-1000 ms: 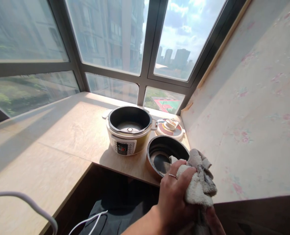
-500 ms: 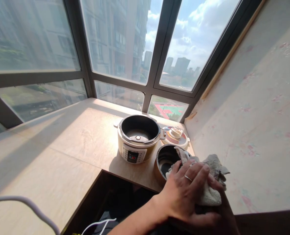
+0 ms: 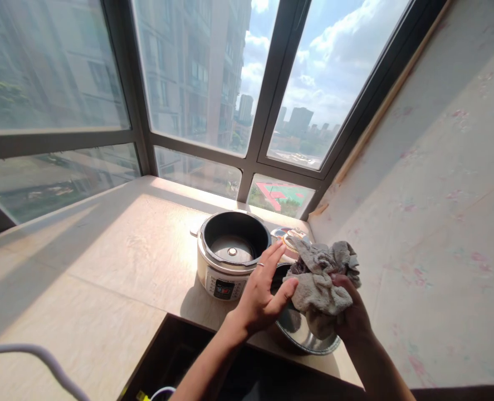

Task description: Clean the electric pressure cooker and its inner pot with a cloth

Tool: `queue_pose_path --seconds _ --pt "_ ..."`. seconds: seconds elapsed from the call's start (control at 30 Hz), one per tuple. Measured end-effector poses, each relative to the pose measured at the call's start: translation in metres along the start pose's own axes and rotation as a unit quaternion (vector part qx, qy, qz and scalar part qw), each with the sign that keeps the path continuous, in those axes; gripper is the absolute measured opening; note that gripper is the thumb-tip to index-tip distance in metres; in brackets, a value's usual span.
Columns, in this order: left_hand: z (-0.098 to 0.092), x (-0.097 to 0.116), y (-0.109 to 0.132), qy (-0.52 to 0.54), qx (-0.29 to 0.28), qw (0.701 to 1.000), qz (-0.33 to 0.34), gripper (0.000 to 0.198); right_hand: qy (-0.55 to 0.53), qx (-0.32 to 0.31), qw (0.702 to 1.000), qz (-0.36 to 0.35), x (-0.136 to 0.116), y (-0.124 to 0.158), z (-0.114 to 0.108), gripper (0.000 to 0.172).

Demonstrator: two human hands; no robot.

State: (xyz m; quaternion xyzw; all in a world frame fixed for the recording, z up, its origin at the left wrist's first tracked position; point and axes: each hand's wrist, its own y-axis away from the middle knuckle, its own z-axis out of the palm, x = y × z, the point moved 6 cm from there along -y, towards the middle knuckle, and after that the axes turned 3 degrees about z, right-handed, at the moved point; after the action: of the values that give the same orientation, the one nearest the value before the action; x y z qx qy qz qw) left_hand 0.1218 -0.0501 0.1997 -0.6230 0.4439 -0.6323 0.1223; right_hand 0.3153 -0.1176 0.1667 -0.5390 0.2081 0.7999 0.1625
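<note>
Presently, beside the cooker [image 3: 229,257], a tilted pot [image 3: 303,334] is braced by the open left hand [image 3: 261,292], seemingly so the cloth [image 3: 319,275] clenched in the right hand [image 3: 353,314] reaches inside.

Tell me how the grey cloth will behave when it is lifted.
Probably floppy: the cloth bunches in folds and droops over the right hand that grips it. Likely light for its bulk, since one hand carries it. Its nubby surface suggests it is unlikely to slip from a grasp.
</note>
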Motion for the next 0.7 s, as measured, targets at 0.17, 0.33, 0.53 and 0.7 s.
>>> queue_pose_path --seconds 0.17,0.33,0.53,0.7 --pt "-0.092 -0.043 0.006 -0.053 0.266 0.958 -0.098 0.033 0.009 0.048 0.999 0.022 -0.018 -0.026 0.003 0.03" --pt "-0.165 -0.106 0.022 -0.121 0.434 0.867 -0.213 0.028 0.029 0.046 0.998 0.024 -0.028 -0.061 0.039 0.034" --pt "-0.185 -0.19 0.029 -0.053 0.424 0.837 -0.342 0.033 0.123 -0.061 0.99 0.016 -0.017 -0.112 0.106 0.033" --pt "-0.171 -0.223 0.021 0.144 0.404 0.823 -0.373 0.037 0.247 -0.206 0.947 -0.017 0.013 -0.153 0.177 0.034"
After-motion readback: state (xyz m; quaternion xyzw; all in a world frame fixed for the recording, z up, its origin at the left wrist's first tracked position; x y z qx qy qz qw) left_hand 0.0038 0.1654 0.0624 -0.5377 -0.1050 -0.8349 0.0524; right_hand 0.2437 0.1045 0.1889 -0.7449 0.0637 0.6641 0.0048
